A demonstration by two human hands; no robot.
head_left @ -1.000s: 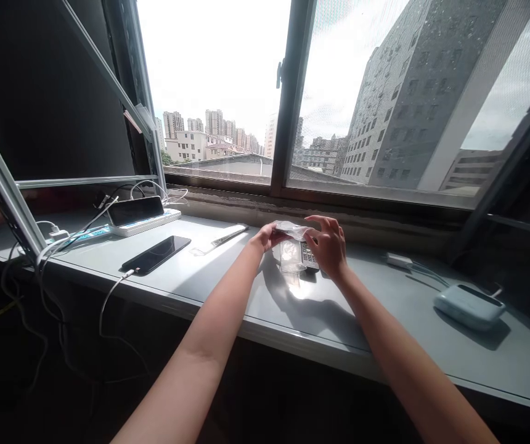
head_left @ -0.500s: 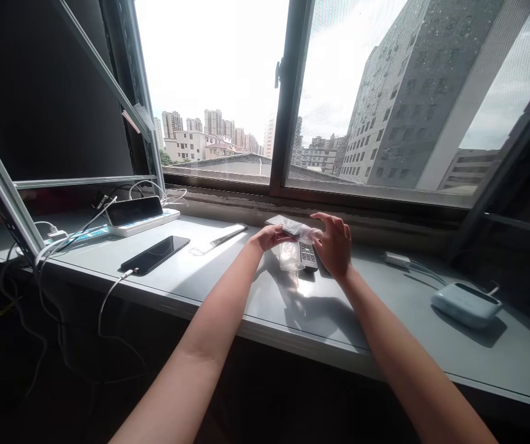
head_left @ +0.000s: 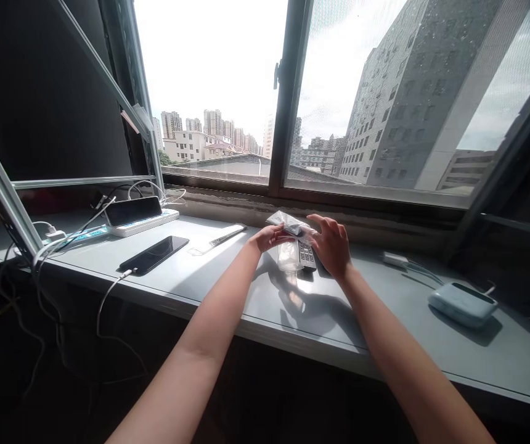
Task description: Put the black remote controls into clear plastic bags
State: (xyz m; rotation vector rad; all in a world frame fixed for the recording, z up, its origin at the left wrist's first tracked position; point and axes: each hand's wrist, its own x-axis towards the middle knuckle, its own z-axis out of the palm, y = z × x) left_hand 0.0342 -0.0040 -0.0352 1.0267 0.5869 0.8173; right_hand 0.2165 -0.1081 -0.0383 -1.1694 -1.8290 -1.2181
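Note:
A clear plastic bag (head_left: 288, 246) stands on the grey sill table (head_left: 228, 290) in front of the window. Inside it shows a small dark device with a keypad (head_left: 306, 254). My left hand (head_left: 269, 237) pinches the bag's folded top edge from the left. My right hand (head_left: 332, 245) curls round the bag's right side and top, fingers bent against the plastic. Both hands meet at the bag's mouth.
A black phone (head_left: 154, 254) on a white cable lies to the left. Behind it, a second phone rests on a white power strip (head_left: 141, 220). A thin flat strip (head_left: 228, 235) lies near the bag. A pale blue box (head_left: 463, 303) with cables sits at the right.
The bag's top flap has been folded further over toward the left. My right hand has closed in a little on the bag; the bag itself stays in place.

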